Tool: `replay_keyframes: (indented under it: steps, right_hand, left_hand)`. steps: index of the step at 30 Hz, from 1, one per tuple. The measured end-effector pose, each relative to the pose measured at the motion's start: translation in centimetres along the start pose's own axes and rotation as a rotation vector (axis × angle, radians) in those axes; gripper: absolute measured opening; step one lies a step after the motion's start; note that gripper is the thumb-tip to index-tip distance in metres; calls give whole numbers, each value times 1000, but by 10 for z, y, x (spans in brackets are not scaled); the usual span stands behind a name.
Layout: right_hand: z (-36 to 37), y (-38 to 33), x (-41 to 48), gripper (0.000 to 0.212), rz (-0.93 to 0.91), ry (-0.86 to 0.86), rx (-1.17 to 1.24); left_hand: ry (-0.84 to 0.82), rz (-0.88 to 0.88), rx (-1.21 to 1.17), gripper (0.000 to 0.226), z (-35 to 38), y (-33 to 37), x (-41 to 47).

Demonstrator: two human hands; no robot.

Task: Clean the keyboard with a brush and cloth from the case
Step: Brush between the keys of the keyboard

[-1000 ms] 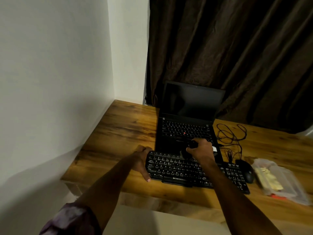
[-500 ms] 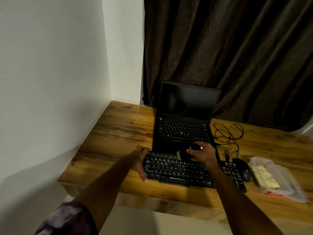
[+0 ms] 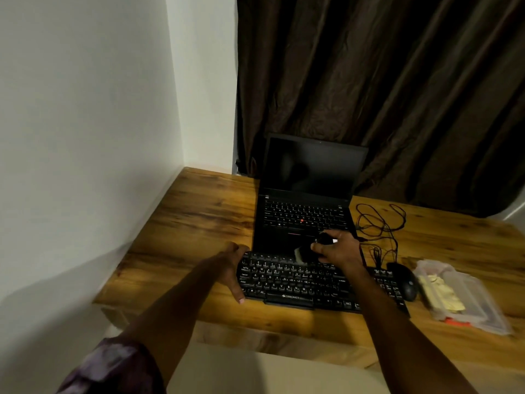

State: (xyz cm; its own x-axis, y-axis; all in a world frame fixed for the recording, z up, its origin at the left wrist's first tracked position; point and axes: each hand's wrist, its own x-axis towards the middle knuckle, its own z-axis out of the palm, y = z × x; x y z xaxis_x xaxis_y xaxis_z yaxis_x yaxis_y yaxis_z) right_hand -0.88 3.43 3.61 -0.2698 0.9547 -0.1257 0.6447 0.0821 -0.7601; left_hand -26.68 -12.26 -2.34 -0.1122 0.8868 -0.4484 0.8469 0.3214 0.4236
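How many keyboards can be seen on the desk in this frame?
2. The black external keyboard lies near the front edge of the desk; the laptop's built-in keyboard sits directly behind it. No other is visible.

One head-worn wide camera looks forward and down, close above the fingers (image 3: 319, 248), curtain (image 3: 397, 95) beyond them.

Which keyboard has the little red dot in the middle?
The laptop's built-in keyboard, the far one. The separate keyboard nearer the person has only black keys.
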Motion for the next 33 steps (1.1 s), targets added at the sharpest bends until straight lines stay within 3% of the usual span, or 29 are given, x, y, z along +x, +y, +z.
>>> replay_keyframes:
  steps: [5, 15, 20, 25, 30, 33]
  right_hand:
    - [-10, 22, -1, 57, 38, 59, 8]
    - [-28, 19, -9, 44, -88, 204, -385]
    - [-3, 3, -9, 46, -132, 114, -230]
    - [-5, 15, -3, 55, -5, 91, -13]
    - [-41, 42, -1, 36, -3, 196, -177]
    - [-46, 38, -4, 36, -29, 227, -290]
  left_hand:
    - [-5, -8, 8, 149, 1, -1, 2]
    - [-10, 0, 2, 149, -1, 0, 2]
    - [-3, 19, -5, 148, -1, -2, 1]
    - [3, 2, -16, 148, 0, -1, -1]
    - [-14, -37, -3, 150, 0, 2, 0]
    - [-12, -31, 6, 150, -1, 2, 1]
